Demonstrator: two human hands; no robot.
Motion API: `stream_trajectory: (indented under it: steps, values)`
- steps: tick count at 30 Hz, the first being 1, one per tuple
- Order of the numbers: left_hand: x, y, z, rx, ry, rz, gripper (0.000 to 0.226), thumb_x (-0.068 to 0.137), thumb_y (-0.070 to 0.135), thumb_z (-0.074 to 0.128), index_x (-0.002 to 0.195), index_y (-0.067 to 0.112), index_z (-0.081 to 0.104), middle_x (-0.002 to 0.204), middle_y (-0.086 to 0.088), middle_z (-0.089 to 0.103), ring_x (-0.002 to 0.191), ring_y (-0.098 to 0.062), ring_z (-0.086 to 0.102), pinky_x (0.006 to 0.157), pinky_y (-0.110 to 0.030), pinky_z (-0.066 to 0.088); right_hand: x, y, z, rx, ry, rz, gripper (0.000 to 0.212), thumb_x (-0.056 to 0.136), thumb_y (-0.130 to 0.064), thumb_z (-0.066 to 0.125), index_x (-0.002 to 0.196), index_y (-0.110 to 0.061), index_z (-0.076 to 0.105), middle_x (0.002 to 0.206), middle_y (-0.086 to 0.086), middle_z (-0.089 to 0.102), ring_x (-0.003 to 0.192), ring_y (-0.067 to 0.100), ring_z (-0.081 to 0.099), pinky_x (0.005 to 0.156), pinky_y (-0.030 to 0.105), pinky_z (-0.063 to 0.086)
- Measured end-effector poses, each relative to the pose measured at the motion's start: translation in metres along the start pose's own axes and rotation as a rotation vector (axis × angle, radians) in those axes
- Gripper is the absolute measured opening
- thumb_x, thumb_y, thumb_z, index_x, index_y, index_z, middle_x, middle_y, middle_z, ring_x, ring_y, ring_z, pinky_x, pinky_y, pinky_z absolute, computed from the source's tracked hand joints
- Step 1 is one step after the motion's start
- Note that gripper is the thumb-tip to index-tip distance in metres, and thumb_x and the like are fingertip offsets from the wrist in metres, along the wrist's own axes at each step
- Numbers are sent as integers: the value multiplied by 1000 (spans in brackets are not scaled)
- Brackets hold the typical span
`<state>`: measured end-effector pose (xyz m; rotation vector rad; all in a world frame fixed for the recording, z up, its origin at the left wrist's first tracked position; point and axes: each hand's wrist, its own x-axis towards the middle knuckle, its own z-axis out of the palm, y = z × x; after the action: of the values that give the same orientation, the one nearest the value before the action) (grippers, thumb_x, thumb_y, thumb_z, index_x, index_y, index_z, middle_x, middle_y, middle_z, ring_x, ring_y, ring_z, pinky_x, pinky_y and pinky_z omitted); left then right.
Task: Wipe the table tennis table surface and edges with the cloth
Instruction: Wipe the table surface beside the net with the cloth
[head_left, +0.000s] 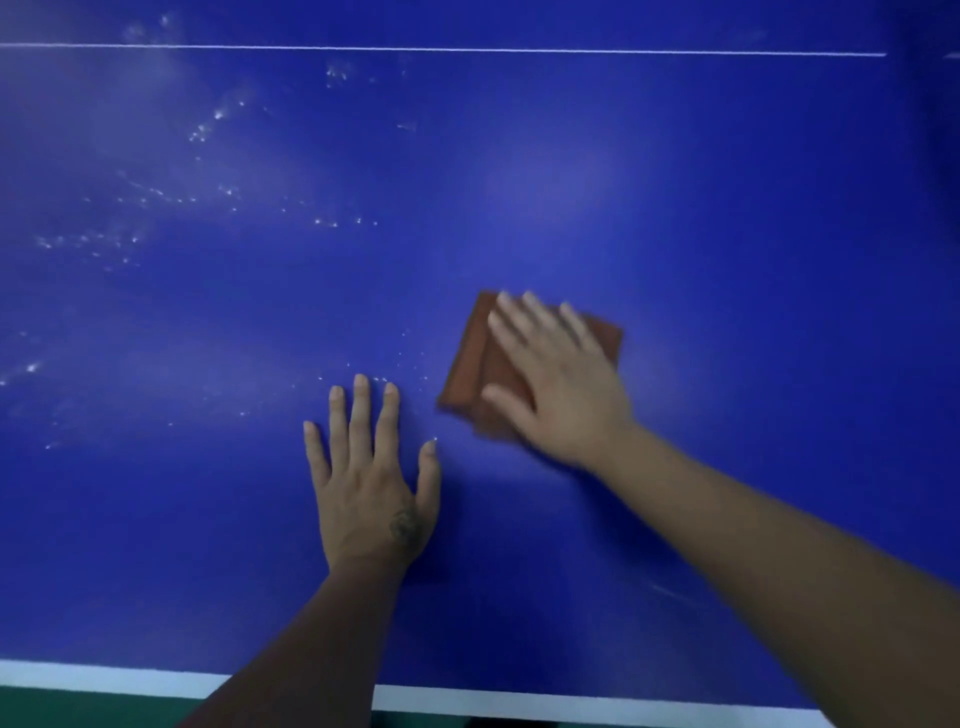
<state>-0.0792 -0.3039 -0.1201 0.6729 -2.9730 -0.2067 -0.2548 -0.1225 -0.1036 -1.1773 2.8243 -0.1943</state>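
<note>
We inspect one table (675, 182), blue, seen from above, and work across it left to right.

On the left half we find many white specks (130, 244) scattered in streaks from the far line down toward the near side. We judge this part as not yet wiped. The specks are too many and too faint for us to count.

Near the middle, we note the left hand (371, 483) lying flat on the table, fingers straight and slightly apart, holding nothing. A few small specks sit just beyond its fingertips.

Just right of it we find one cloth (485, 358), brown and folded, lying flat on the table. The right hand (558, 387) presses it down with straight, spread fingers; it is not gripped. This hand and the cloth are blurred.

To the right of the cloth the blue looks free of specks, so we judge that part done, or never soiled; we cannot tell which.

We count two white lines: a thin line (467, 49) at the far side and a broad edge band (104, 675) at the near side. Whether any edge is wiped, we cannot tell.

Our judgement: the job is partly done, with the left half and the edges left.

Count: one table, one cloth, two hands, two lines.
</note>
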Motion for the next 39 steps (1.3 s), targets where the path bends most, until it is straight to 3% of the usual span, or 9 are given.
stream_trajectory:
  steps: [4, 8, 13, 18, 22, 27, 30, 35, 39]
  values:
    - [-1, 0, -1, -8, 3, 8, 71, 105, 47, 35, 167, 12, 34, 178, -9, 21, 167, -31, 11, 132, -63, 14, -49, -21, 10, 73, -31, -106, 75, 106, -64, 33, 166, -20, 23, 175, -4, 10, 162, 17, 6, 131, 47, 13]
    - [0, 1, -2, -46, -7, -8, 76, 99, 36, 37, 169, 7, 28, 179, -8, 20, 167, -30, 10, 132, -63, 13, 10, 14, 0, 124, 46, 121, 78, 103, -64, 30, 164, -16, 30, 174, 0, 19, 161, 21, 15, 130, 49, 12]
    - [-1, 0, -1, -49, -1, -2, 78, 97, 34, 38, 168, 4, 27, 178, -10, 21, 167, -31, 11, 132, -63, 14, 121, 35, -7, 102, 51, 352, 84, 100, -71, 24, 166, -18, 24, 175, 0, 14, 162, 20, 9, 131, 46, 4]
    - [0, 1, 0, -53, 0, -8, 79, 96, 32, 39, 167, 1, 27, 177, -12, 22, 167, -31, 13, 131, -64, 16, 142, -10, -2, 28, 25, 148, 86, 98, -74, 29, 166, -21, 24, 175, -2, 14, 162, 19, 11, 131, 47, 6]
    - [-1, -2, 1, -72, 17, 4, 77, 102, 41, 37, 167, 0, 27, 177, -14, 23, 166, -31, 14, 131, -65, 15, 85, -39, 9, -13, 39, -97, 86, 97, -74, 33, 165, -21, 29, 174, -3, 18, 161, 17, 15, 130, 47, 12]
    - [-1, 2, -7, -124, 9, -1, 80, 107, 54, 30, 168, 3, 23, 178, -11, 20, 167, -26, 12, 132, -63, 15, 18, -42, 10, -30, -2, -220, 88, 98, -76, 34, 166, -22, 23, 175, -6, 11, 162, 14, 8, 131, 47, 12]
    - [-8, -6, -18, -204, 64, 6, 76, 106, 49, 40, 166, 2, 33, 176, -12, 25, 166, -29, 18, 130, -63, 19, 17, -40, 6, 36, -24, -130, 87, 101, -73, 28, 167, -18, 19, 175, -5, 9, 162, 13, 7, 130, 47, 13]
    - [-21, -39, -27, -34, 42, -80, 76, 104, 55, 40, 166, 10, 37, 176, -11, 26, 166, -33, 16, 132, -62, 16, 80, -44, 3, 96, -56, 194, 92, 100, -72, 28, 167, -11, 12, 176, 3, 2, 162, 18, 2, 132, 44, 2]
    - [-27, -58, -19, 14, -42, -71, 76, 105, 52, 34, 169, 11, 30, 178, -9, 20, 167, -32, 11, 132, -61, 16, 75, -61, 12, 25, -6, 112, 92, 99, -73, 29, 166, -11, 19, 176, 3, 9, 162, 18, 7, 131, 47, 8]
